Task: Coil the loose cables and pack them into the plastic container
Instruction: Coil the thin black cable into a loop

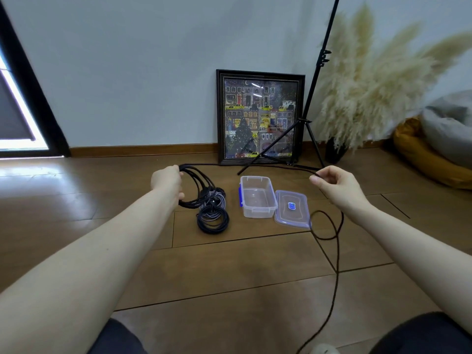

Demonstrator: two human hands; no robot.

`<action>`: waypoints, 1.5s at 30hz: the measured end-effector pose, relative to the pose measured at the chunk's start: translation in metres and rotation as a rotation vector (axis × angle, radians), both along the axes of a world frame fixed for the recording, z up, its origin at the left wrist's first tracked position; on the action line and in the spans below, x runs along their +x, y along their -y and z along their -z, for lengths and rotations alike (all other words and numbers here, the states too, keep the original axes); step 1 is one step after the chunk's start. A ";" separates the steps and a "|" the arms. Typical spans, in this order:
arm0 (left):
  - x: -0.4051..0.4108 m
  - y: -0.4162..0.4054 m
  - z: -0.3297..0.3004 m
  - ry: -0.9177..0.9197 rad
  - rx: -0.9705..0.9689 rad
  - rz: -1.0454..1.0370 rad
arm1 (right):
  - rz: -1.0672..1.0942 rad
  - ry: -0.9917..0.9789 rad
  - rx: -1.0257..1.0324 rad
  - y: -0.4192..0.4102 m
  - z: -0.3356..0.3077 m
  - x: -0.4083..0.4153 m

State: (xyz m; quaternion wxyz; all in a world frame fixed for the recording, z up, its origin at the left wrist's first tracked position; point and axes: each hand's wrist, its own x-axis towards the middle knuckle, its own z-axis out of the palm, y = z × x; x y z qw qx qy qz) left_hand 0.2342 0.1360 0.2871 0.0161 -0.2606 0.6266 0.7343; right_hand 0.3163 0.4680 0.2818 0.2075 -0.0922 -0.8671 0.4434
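**Mid-coil on the black cable, container still empty**

Your left hand (167, 183) is curled round a bundle of loops of the black cable (255, 166), gripping them at their top so they hang down on the near side of your fist. Just right of that hand, and below the hanging loops, two finished coils sit on the wooden floor (229, 277): a grey coil (217, 199) and, nearer you, a dark coil (213, 221), the two touching or overlapping.

From your left fist the black cable runs taut to the right, passing on the far side of the plastic container (258, 196), which stands open and holds nothing. Its lid (292, 209) lies flat against the container's right side.

Your right hand (334, 183) pinches the cable between thumb and fingertips, the other fingers loosely curled. Below it the slack drops, curls in a loop by the lid, and trails toward you along the floor, out of view at the near edge.

The risks, as I judge them: the trailing slack could snag the lid's corner or drag it as you pull the next loop across. The tail passes near your legs, so it could catch there. Uneven loop lengths, or a slack left grip, would let the bundle splay and be hard to fit in the container.
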 end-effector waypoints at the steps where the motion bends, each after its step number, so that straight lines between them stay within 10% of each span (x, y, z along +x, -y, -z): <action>1: 0.002 -0.002 -0.001 0.005 0.008 0.046 | -0.007 -0.007 -0.016 0.000 0.000 0.000; 13: 0.017 -0.023 -0.005 -0.012 -0.061 0.141 | 0.081 -0.153 -0.056 0.012 -0.006 -0.003; 21: 0.026 -0.028 -0.008 -0.040 -0.139 0.210 | -0.036 0.214 0.901 0.023 -0.007 0.003; 26: 0.033 -0.040 -0.005 -0.042 -0.208 0.331 | -0.274 0.145 1.149 0.050 -0.020 0.008; 45: 0.057 -0.074 -0.006 -0.244 -0.275 0.783 | -0.451 0.024 0.431 0.096 -0.025 0.015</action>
